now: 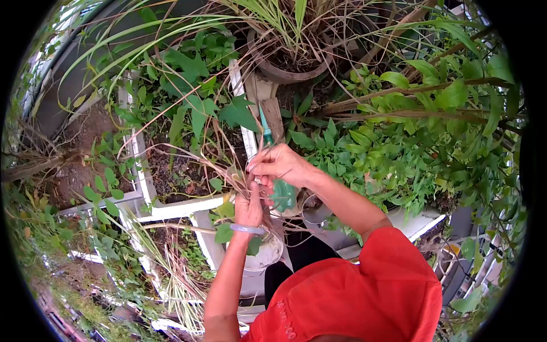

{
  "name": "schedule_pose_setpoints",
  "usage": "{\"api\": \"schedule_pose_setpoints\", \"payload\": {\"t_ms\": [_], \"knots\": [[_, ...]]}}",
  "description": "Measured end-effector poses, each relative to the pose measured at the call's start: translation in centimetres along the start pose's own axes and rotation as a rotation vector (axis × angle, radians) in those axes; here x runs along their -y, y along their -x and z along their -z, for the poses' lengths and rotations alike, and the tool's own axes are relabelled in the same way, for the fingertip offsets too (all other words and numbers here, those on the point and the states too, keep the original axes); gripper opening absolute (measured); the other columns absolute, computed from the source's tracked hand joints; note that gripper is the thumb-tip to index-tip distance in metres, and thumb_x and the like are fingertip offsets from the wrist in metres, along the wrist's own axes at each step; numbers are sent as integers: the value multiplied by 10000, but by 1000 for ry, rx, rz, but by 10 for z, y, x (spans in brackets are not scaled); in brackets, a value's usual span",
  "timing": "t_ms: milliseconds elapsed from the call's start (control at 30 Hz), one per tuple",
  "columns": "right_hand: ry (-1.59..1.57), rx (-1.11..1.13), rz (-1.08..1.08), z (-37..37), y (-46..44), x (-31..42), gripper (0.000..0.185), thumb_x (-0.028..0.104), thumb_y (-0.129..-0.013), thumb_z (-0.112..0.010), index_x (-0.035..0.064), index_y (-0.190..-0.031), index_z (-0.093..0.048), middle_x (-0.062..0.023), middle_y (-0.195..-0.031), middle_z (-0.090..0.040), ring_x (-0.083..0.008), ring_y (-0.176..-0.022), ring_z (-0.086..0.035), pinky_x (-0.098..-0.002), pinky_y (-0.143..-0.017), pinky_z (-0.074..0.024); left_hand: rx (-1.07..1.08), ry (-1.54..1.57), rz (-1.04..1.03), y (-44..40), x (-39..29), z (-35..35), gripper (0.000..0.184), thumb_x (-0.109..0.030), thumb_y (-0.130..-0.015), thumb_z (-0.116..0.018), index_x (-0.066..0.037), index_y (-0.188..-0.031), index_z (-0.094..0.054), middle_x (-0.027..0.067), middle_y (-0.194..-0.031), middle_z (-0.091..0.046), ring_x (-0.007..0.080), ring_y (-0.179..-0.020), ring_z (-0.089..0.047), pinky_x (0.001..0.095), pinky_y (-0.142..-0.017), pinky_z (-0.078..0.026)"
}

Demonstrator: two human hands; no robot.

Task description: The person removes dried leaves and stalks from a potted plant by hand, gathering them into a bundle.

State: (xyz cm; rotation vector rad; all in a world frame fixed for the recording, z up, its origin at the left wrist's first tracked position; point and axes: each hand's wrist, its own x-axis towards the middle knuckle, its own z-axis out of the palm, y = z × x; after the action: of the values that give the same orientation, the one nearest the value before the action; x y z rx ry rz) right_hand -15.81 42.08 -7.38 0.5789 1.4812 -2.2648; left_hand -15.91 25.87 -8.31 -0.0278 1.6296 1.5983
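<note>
My left hand (249,208), with a pale bangle at the wrist, is closed around a loose bundle of dried grass blades (219,166). The brown blades fan out to the upper left over the planter. Just above it, my right hand (279,164) pinches at the same bundle, thumb and fingers pressed together; the exact blades between its fingertips are hard to make out. Behind both hands stands a green translucent bottle (284,196) with a pointed green nozzle (264,121), partly covered by my fingers.
A round pot (290,75) of long grass stands ahead. White-edged planters (179,210) with leafy vines lie to the left. Below my hands is a white bucket (266,256). Cut grass stalks (181,285) lie lower left; leafy branches (410,114) reach in from the right.
</note>
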Motion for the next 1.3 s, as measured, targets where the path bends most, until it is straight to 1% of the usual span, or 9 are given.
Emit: {"api": "schedule_pose_setpoints", "payload": {"t_ms": [67,267,400,633,733,800,933,1133,1300], "knots": [[-189,30,3,31,-12,2,265,53,-750,-611,-67,-978,-551,-86,-755,-582,-122,-679,-564,-227,-591,-473,-62,29,49,5,9,2,314,-269,-920,-389,-32,-1085,-512,-9,-694,-499,72,-589,-436,233,-548,-390],[240,-1412,-23,204,-100,-23,638,143,-745,-619,-69,-1246,-286,-185,-1194,-435,-303,-1099,-437,-361,-923,-351,-141,-95,15,24,24,15,297,-273,-907,-416,-19,-942,-565,-25,-660,-454,48,-606,-381,213,-536,-333],[312,-1627,-40,256,-142,-15,632,112,-775,-546,-28,-1295,-216,-218,-1293,-307,-334,-1187,-330,-396,-959,-333,-121,-143,1,32,25,13,274,-242,-911,-407,-13,-940,-553,-48,-630,-404,38,-564,-351,200,-497,-292],[207,-1625,120,301,-145,13,698,62,-795,-496,211,-1361,-114,-116,-1396,-72,-295,-1232,-264,-382,-940,-385,-53,-179,4,34,9,2,284,-237,-915,-405,14,-936,-535,-65,-603,-365,20,-530,-315,176,-465,-245],[247,-1523,276,305,-138,25,315,126,-816,-520,57,-1123,-501,-139,-1337,-260,-272,-1186,-337,-351,-835,-396,-58,-126,-39,30,17,5,278,-235,-916,-403,9,-942,-534,-63,-592,-364,18,-518,-316,172,-455,-244],[194,-1562,503,351,-158,-3,188,162,-826,-528,-17,-885,-543,-128,-928,-528,-238,-795,-523,-318,-686,-429,-41,-70,36,32,15,6,279,-233,-917,-398,14,-943,-525,-59,-588,-366,16,-507,-318,171,-442,-244],[-280,-1468,534,296,-152,-9,229,190,-834,-531,-38,-812,-514,-61,-629,-502,-183,-425,-435,-293,-525,-409,-25,-21,17,36,8,2,245,-196,-912,-404,7,-947,-537,-57,-600,-377,23,-519,-328,179,-454,-261],[396,-1468,473,200,-89,-19,364,321,-823,-539,-38,-774,-505,-100,-679,-474,-190,-645,-432,-330,-641,-376,12,-16,-85,53,-15,-2,267,-213,-918,-394,23,-940,-516,-66,-596,-352,14,-498,-304,168,-438,-228],[332,-1248,307,182,-53,-28,531,488,-829,-449,-37,-781,-513,-49,-602,-431,-163,-566,-427,-312,-547,-365,-155,-125,-161,41,-21,-27,278,-262,-872,-501,-5,-819,-594,-50,-591,-460,24,-549,-390,189,-476,-313]]}}
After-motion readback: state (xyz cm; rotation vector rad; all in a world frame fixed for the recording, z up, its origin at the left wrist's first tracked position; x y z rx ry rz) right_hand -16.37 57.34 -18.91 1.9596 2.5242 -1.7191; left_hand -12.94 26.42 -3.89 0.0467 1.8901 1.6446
